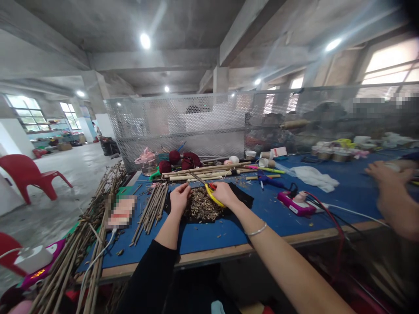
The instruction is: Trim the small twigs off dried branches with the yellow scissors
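My right hand (225, 195) is closed around scissors (213, 197) with yellow and red handles, their blades pointing up and to the left. Fingers pinched together, my left hand (180, 197) hovers at the left side of a heap of short cut twig pieces (203, 207); whatever it holds is too small or hidden to make out. The heap lies on a black cloth (244, 195) spread over the blue tabletop. Just left of my left hand lies a row of cut sticks (151, 208).
Long branches (88, 222) lean along the table's left edge near a phone (121, 212) on a cable. Behind the heap lie pale sticks (196, 176) and dark red yarn balls (190, 160). A purple power strip (296, 204) and another person's hands (391, 179) are at right.
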Demonstrator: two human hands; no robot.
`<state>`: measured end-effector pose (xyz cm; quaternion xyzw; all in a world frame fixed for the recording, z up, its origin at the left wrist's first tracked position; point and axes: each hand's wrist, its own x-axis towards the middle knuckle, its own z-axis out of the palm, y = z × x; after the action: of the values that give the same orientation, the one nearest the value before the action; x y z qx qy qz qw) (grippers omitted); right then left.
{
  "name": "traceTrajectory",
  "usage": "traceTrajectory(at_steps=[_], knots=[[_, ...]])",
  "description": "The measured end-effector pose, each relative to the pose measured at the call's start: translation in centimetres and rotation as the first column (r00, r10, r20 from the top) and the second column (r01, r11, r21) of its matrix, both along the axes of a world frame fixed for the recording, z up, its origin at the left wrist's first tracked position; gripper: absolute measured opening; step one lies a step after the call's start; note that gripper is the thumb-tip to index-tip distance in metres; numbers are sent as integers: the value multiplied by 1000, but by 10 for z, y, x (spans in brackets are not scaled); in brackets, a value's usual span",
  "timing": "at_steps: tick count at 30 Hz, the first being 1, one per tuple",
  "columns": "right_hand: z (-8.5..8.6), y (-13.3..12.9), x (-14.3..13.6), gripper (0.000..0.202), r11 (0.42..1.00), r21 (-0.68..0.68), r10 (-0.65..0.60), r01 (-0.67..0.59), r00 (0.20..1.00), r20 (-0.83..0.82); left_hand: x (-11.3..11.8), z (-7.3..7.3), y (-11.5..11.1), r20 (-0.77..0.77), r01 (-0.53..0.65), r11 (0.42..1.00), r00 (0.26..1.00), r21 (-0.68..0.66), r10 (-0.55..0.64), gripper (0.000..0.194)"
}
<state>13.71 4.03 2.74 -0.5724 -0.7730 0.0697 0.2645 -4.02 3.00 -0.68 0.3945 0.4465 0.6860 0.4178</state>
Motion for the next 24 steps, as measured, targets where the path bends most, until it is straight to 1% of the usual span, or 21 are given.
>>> traceTrajectory(at_steps=[3,5,6,7,9,10,12,15,18,20,24], knots=[[17,-4,1,30,999,-24,-23,25,995,92,6,5,-2,52,-53,999,997,6,53,40],[22,-9,0,36,997,17,-82,81,990,110,13,8,-4,105,-75,997,992,26,71,42],[21,-11,-1,38,993,40,-118,114,988,96,16,9,-5,120,-74,997,990,36,70,43],[18,-14,-2,39,988,59,-144,140,987,70,19,9,-7,121,-67,997,991,41,62,43],[7,-19,-5,42,983,86,-165,164,986,11,20,9,-11,74,-51,998,996,41,48,42],[-1,-21,-6,45,982,118,-146,147,989,-19,19,9,-13,33,-47,998,998,34,46,41],[-16,-26,-8,48,977,198,-65,74,997,-51,15,8,-17,-58,-64,998,996,21,65,38],[-33,-31,-11,51,959,284,-13,24,999,-40,11,6,-22,-188,-107,992,975,63,117,27],[-39,-34,-12,51,946,323,-19,23,1000,-16,13,6,-26,-291,-94,987,948,134,129,15],[-39,-35,-12,50,944,328,-39,41,999,-13,16,6,-28,-318,-78,987,940,141,120,14],[-39,-35,-12,51,943,328,-58,62,998,-22,19,5,-27,-310,-77,987,943,140,118,18]])
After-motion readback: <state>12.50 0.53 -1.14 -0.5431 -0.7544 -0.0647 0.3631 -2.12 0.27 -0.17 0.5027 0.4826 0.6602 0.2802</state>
